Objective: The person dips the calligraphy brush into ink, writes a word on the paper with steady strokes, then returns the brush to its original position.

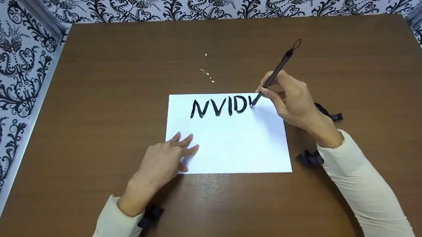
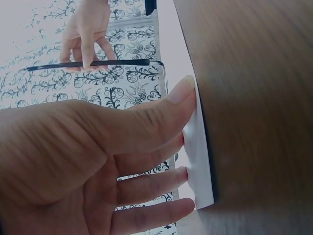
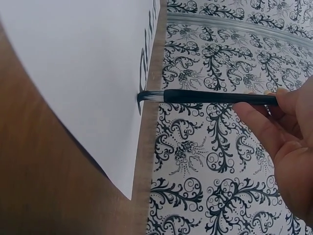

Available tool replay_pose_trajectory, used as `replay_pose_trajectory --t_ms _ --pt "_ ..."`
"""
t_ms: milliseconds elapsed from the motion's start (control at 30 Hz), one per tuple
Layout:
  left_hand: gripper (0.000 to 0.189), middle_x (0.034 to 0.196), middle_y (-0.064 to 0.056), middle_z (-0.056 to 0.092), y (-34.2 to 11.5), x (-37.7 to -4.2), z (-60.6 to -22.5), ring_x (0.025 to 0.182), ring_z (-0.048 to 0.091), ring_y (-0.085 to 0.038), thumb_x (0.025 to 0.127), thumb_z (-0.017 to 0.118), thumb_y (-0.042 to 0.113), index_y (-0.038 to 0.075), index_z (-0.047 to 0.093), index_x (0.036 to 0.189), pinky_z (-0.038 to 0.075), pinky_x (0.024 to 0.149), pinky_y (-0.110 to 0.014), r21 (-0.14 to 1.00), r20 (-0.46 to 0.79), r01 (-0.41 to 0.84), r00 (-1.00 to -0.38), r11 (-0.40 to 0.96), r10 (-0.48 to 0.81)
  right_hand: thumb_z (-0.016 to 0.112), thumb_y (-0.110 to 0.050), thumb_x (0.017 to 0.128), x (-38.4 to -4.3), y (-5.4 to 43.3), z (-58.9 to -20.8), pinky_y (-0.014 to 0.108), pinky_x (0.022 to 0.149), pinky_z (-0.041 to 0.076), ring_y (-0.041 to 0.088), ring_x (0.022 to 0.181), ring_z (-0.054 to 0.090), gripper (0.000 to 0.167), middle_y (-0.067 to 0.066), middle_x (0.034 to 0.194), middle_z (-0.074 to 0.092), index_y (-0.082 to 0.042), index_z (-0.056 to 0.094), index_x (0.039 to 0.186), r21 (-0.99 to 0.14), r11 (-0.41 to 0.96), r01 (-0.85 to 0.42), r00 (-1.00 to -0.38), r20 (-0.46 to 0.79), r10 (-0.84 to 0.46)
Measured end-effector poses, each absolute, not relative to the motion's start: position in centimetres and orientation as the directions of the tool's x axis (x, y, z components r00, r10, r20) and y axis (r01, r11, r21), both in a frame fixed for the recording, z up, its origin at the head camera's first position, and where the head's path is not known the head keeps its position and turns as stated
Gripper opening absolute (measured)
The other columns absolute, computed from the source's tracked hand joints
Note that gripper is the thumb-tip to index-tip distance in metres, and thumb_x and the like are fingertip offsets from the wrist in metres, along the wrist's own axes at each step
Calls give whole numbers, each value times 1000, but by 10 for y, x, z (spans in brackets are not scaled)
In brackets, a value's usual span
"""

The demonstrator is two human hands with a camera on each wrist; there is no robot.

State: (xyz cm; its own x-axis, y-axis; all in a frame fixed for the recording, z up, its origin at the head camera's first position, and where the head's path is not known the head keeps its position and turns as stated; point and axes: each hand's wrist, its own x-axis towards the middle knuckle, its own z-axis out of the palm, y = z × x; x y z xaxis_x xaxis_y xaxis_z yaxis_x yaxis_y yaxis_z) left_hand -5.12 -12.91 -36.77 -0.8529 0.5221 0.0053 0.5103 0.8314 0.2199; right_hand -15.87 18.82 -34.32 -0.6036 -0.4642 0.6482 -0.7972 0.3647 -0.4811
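A white sheet of paper (image 1: pixel 230 146) lies on the brown table, with large black letters reading "NVID" (image 1: pixel 219 107) near its far edge and a further stroke under the brush tip. My right hand (image 1: pixel 294 98) pinches a dark calligraphy brush (image 1: pixel 277 70) between thumb and fingers, the loop on its end pointing up and away. In the right wrist view the black-wetted bristles (image 3: pixel 149 95) touch the sheet and bend against it. Spread fingers of my left hand (image 1: pixel 162 160) rest on the paper's near-left part; the thumb (image 2: pixel 178 95) lies at its near edge.
Small pale flecks (image 1: pixel 208 74) dot the tabletop (image 1: pixel 115 83) beyond the sheet. Patterned black-and-white wall covering (image 1: pixel 13 71) rises along the left and far sides. Dark straps (image 1: pixel 310 158) sit at both wrists, by cream sleeves (image 1: pixel 358 179).
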Motion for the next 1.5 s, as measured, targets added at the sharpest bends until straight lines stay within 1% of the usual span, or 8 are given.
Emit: replay_pose_trajectory --t_ms 233,600,900,1100,1233,1333,1400,1500 --pt "48 131 -8 56 -129 -51 -369 119 54 -34 75 80 10 18 66 121 38 43 -25 223 5 511 -852 830 523 61 8 88 -156 188 -341 14 70 50 21 91 68 21 11 96 64 2 53 106 -465 387 -796 -605 627 -491" --pt "48 132 -8 56 -129 -51 -368 120 53 -33 76 80 10 18 66 121 36 42 -25 223 3 509 -853 831 522 63 7 88 -152 186 -337 18 67 51 22 89 68 21 11 96 64 1 53 105 -454 397 -798 -603 606 -520" --pt "49 130 -9 56 -129 -52 -368 118 54 -34 74 82 12 17 67 120 45 47 -30 212 21 519 -850 828 527 61 5 90 -149 186 -333 17 66 51 20 92 68 16 9 97 64 2 53 104 -464 409 -786 -618 567 -544" --pt "50 130 -9 56 -129 -52 -368 118 54 -35 73 82 12 17 67 120 45 47 -30 216 24 521 -849 826 528 61 2 90 -147 186 -330 15 68 50 21 94 66 16 10 98 63 2 53 104 -452 410 -792 -609 553 -569" --pt "50 130 -9 56 -129 -52 -368 119 54 -35 73 82 12 17 67 120 45 47 -29 218 24 521 -848 825 529 62 4 89 -145 186 -326 12 65 48 20 91 67 18 9 98 64 2 54 104 -448 413 -793 -609 565 -556" --pt "50 131 -10 56 -129 -52 -368 119 53 -35 73 82 11 17 67 120 41 44 -27 223 21 521 -847 824 531 64 7 87 -142 188 -321 12 66 49 21 89 67 20 9 97 64 2 55 104 -455 410 -791 -612 595 -521" --pt "50 131 -10 56 -129 -52 -368 119 53 -35 73 82 10 17 67 120 38 42 -26 227 20 523 -846 821 533 64 9 86 -141 190 -317 15 70 50 22 90 67 21 10 97 64 3 55 104 -459 401 -793 -609 620 -494" --pt "50 131 -10 56 -129 -51 -368 119 53 -35 73 82 10 17 67 120 35 40 -25 226 20 525 -845 821 534 64 13 84 -143 194 -313 16 70 51 23 89 67 24 12 96 65 5 55 104 -445 391 -806 -589 672 -450"
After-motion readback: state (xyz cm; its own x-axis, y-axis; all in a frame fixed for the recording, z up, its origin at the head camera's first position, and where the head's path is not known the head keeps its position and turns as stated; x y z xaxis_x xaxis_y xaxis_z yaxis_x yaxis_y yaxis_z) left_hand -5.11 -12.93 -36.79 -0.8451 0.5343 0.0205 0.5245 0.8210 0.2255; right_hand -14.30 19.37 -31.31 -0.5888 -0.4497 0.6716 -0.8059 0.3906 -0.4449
